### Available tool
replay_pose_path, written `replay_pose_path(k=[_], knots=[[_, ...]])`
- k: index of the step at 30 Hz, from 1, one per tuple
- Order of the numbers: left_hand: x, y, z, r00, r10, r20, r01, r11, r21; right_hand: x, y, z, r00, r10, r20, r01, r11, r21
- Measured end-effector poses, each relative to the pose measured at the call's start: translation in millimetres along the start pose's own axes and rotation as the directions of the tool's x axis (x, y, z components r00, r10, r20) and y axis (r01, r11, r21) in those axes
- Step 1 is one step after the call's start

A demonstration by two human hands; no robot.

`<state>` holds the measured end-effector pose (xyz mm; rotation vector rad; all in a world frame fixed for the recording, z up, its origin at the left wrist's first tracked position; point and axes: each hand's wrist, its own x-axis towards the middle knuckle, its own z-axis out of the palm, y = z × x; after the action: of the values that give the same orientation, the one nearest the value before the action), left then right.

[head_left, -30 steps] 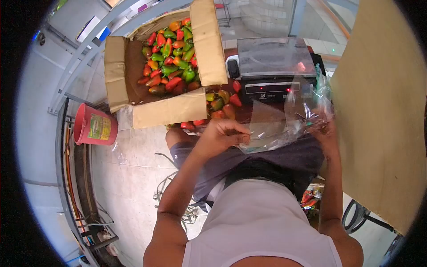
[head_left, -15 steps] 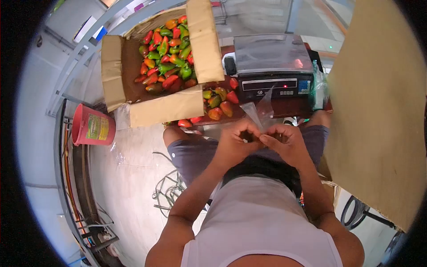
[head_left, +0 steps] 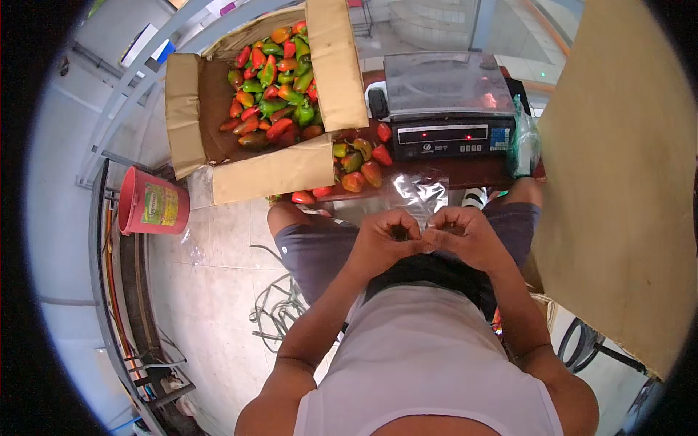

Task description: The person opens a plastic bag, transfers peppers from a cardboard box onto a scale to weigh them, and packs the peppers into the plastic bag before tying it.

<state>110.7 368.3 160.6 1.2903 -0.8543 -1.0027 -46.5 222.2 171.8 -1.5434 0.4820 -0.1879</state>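
One clear plastic bag [head_left: 418, 195] is held between two hands above the lap, spreading forward to the bench [head_left: 465, 168] edge. The left hand [head_left: 389, 238] is curled, thumb and fingertips pinched on the bag; the right hand [head_left: 467, 236] mirrors it, fingertips just beside or touching the left's. At least eight loose peppers [head_left: 353, 182] lie on the bench near its left end. One digital scale [head_left: 451, 138], red indicators lit, stands to their right, with one green-tinted plastic bag [head_left: 525, 145] beside it. One open cardboard box [head_left: 273, 173] holds red, green and orange bell-shaped peppers [head_left: 280, 105], overlapping too closely for exact count. One red bucket [head_left: 131, 203], labelled, sits far left; its contents cannot be determined.
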Motion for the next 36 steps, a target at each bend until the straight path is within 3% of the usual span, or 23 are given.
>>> replay_pose_path(k=[3, 6, 9, 13, 16, 18, 19, 21, 24, 25, 26, 27, 28, 29, 30, 32, 33, 34, 36], knots=[[-4.1, -0.8, -5.3, 0.997, -0.069, 0.034, 0.072, 0.995, -0.073, -0.5, 0.3, -5.6, 0.997, -0.007, -0.08, 0.015, 0.995, 0.1], [-5.3, -0.8, -6.9, 0.991, -0.126, -0.049, 0.111, 0.966, -0.235, -2.3, 0.8, -12.3, 0.991, -0.052, -0.124, 0.068, 0.989, 0.129], [-1.3, 14.5, 9.9, 0.998, -0.064, -0.022, 0.058, 0.975, -0.214, -3.1, 2.9, -10.9, 0.997, -0.04, -0.063, 0.046, 0.993, 0.106], [-0.9, 13.5, -2.2, 0.988, -0.104, 0.112, 0.119, 0.984, -0.133, -2.2, 5.8, -12.6, 0.995, -0.086, -0.054, 0.091, 0.991, 0.099], [-3.0, 3.1, -14.8, 0.996, -0.07, 0.053, 0.079, 0.98, -0.184, -4.3, 5.2, -16.1, 0.974, -0.121, -0.189, 0.065, 0.958, -0.28], [-5.0, 3.5, -9.8, 0.999, 0.011, -0.039, -0.021, 0.966, -0.257, 1.1, 12.9, -16.5, 0.918, -0.305, -0.254, 0.145, 0.853, -0.501], [-5.2, 0.7, -5.1, 1.0, 0.004, -0.007, -0.006, 0.916, -0.402, 4.3, 19.0, -16.1, 0.878, -0.398, -0.265, 0.17, 0.778, -0.605], [-3.2, -9.0, 5.4, 0.998, 0.009, 0.056, 0.031, 0.753, -0.657, 8.8, 31.6, -8.1, 0.889, -0.283, -0.359, 0.119, 0.902, -0.416], [2.6, -26.9, 5.8, 0.996, 0.034, -0.082, -0.055, 0.962, -0.267, 16.6, 66.1, -11.4, 0.894, -0.235, -0.381, 0.168, 0.965, -0.202], [5.7, -33.3, 0.2, 0.991, 0.016, -0.131, -0.016, 1.0, 0.007, 17.7, 70.6, -12.7, 0.894, -0.242, -0.377, 0.202, 0.969, -0.142], [8.6, -39.5, -8.2, 0.983, 0.009, -0.185, 0.043, 0.96, 0.277, 16.6, 74.5, -12.3, 0.946, -0.155, -0.285, 0.218, 0.954, 0.204], [9.5, -42.8, -14.0, 0.971, 0.015, -0.24, 0.116, 0.845, 0.522, 14.9, 73.0, -9.7, 0.982, -0.102, -0.162, 0.174, 0.832, 0.528], [13.2, -45.8, -13.9, 0.93, -0.088, -0.356, 0.162, 0.97, 0.183, 15.0, 69.9, -7.8, 0.995, -0.098, -0.024, 0.08, 0.617, 0.783], [19.7, -48.2, -10.8, 0.879, -0.218, -0.423, 0.154, 0.971, -0.18, 15.7, 65.2, -4.8, 0.997, -0.078, -0.016, 0.057, 0.555, 0.83], [23.2, -48.7, -9.2, 0.825, -0.363, -0.432, 0.101, 0.848, -0.52, 15.2, 55.4, 1.1, 0.998, -0.056, -0.007, 0.034, 0.49, 0.871], [21.4, -46.3, -9.9, 0.87, -0.401, -0.289, 0.114, 0.732, -0.672, 14.5, 53.1, 4.5, 0.993, -0.064, -0.1, 0.114, 0.746, 0.656], [20.2, -44.8, -9.5, 0.888, -0.407, -0.214, 0.126, 0.663, -0.738, 16.1, 56.8, 4.9, 0.974, -0.135, -0.179, 0.183, 0.94, 0.288], [17.9, -43.7, -7.5, 0.913, -0.367, -0.179, 0.147, 0.705, -0.694, 16.8, 59.2, 5.1, 0.947, -0.231, -0.222, 0.206, 0.97, -0.131], [10.6, -42.3, 0.9, 0.95, -0.301, -0.089, 0.191, 0.78, -0.596, 19.2, 59.3, -6.1, 0.907, -0.301, -0.293, 0.12, 0.853, -0.508]])
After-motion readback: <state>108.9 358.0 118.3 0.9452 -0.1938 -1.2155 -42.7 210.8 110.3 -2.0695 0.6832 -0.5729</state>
